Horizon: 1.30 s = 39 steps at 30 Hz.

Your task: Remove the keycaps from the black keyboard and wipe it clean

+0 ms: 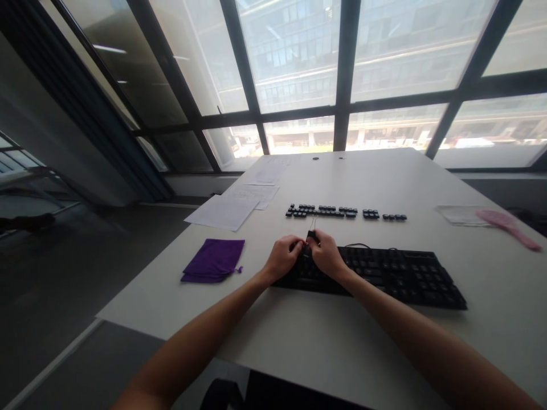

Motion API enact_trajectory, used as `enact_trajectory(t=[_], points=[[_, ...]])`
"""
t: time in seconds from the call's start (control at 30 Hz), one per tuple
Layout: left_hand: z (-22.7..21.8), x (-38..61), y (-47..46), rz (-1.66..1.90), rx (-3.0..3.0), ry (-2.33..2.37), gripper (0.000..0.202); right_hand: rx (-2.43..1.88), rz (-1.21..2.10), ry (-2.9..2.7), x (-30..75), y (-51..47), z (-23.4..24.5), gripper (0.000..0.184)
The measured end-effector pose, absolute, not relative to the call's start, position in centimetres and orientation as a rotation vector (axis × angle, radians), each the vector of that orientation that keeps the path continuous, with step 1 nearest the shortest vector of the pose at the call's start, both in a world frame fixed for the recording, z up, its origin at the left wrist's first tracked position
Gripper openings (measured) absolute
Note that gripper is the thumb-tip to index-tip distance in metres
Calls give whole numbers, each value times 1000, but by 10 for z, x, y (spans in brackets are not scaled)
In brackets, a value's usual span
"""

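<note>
A black keyboard (410, 276) lies on the white table in front of me, its left part covered by my hands. My right hand (327, 253) is closed round the black handle of a wire keycap puller (312, 232), whose thin wire loops point away from me. My left hand (284, 254) is closed beside it, over the keyboard's upper left; its fingertips meet the right hand's, and what they pinch is hidden. Beyond the hands, loose black keycaps (327, 212) are laid out in rows.
Left of the keyboard lies a purple drawstring pouch (216, 259). Paper sheets (226, 209) rest farther back along the left edge. At the right are a clear plastic bag (457, 215) and a pink brush-like item (508, 225). The keyboard's cable (358, 245) loops behind it.
</note>
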State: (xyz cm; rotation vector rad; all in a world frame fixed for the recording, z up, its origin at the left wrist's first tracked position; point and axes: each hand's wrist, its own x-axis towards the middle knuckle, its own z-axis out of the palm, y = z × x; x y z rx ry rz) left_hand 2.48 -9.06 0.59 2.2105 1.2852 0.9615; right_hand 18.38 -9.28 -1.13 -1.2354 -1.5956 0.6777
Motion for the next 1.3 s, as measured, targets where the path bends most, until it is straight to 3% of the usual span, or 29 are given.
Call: enact_trajectory(t=[0.6,0.9,0.97,1.3], points=[[1,22,-86,1018,2162,1199,20,-999,450,-2129,197,-115,-1,13],[11,14,-91,667,2486,1017,4,-1101,563,-1931,201,-114,-8,13],[11,13,-91,617,2517,999,15,-1090,580,-1923,202,-114,-8,13],[6,16,-90,748,2487,1038,9,-1062,669,-1728,205,-112,-5,17]])
